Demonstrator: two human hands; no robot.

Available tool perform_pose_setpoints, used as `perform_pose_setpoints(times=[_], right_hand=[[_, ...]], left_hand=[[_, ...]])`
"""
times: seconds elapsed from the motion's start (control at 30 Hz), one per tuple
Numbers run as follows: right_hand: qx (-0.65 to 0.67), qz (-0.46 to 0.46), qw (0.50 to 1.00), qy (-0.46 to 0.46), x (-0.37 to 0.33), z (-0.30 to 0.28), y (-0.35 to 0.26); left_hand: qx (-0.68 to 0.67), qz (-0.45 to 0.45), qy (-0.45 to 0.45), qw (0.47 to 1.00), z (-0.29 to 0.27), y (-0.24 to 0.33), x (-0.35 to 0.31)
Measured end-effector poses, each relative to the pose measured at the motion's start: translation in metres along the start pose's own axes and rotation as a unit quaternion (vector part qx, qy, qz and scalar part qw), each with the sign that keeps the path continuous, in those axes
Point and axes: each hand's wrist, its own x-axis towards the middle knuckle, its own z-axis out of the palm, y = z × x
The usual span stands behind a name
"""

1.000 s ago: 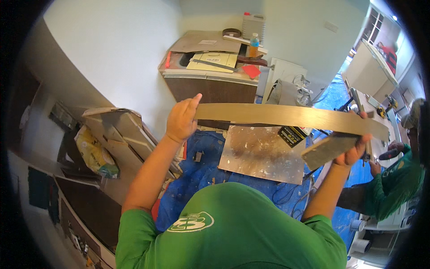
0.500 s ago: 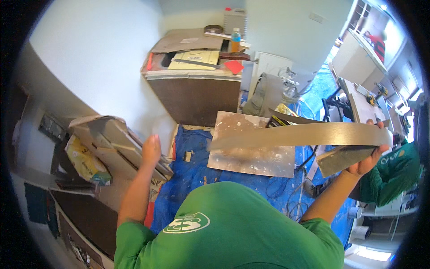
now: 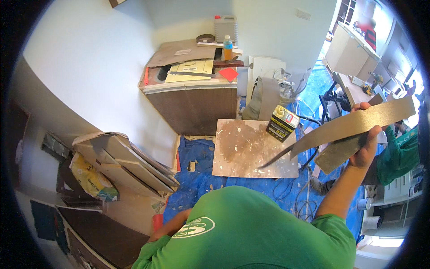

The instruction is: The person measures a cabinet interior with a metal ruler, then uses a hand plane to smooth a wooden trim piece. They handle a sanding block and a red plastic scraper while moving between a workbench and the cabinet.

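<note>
My right hand (image 3: 366, 150) is closed around a long, flexible gold-brown strip (image 3: 354, 125) and a short flat dark piece (image 3: 336, 154) beneath it. The strip curves, its free end hanging down to the left over a stained board (image 3: 242, 152) on the floor. On that board's right part stands a black and yellow can (image 3: 283, 123) with a light cap. Of my left arm only the forearm (image 3: 174, 224) shows, low beside my torso; the hand is hidden.
A brown cabinet (image 3: 197, 112) at the far wall carries loose panels, an orange-filled bottle (image 3: 228, 48) and a jerrycan (image 3: 225, 29). Boards (image 3: 130, 163) lean at left. Cables (image 3: 307, 208) lie on blue sheeting (image 3: 195, 157). A person in green (image 3: 396, 154) is close at right.
My left hand has dropped out of sight beside my body. The strip has swung, its free end now hanging lower and further right, uncovering the can. My right hand still holds both pieces.
</note>
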Motion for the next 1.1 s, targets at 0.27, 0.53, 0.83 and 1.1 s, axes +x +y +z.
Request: perform_pose_setpoints(times=[0.27, 0.53, 0.83, 1.1], right_hand=[[-0.034, 0.021, 0.999, 0.004, 0.001, 0.035, -0.002], [-0.026, 0.15, 0.984, -0.092, -0.016, 0.105, 0.03], [-0.102, 0.069, 0.992, -0.022, -0.019, 0.048, 0.021], [-0.104, 0.023, 0.992, 0.07, -0.007, -0.03, -0.028]], left_hand=[[-0.148, 0.212, -0.058, 0.964, 0.012, 0.132, -0.045], [0.287, 0.797, 0.123, 0.517, 0.214, 0.389, -0.215], [0.483, 0.688, 0.185, 0.508, 0.217, 0.367, -0.139], [0.479, 0.639, 0.229, 0.557, 0.113, 0.375, -0.111]])
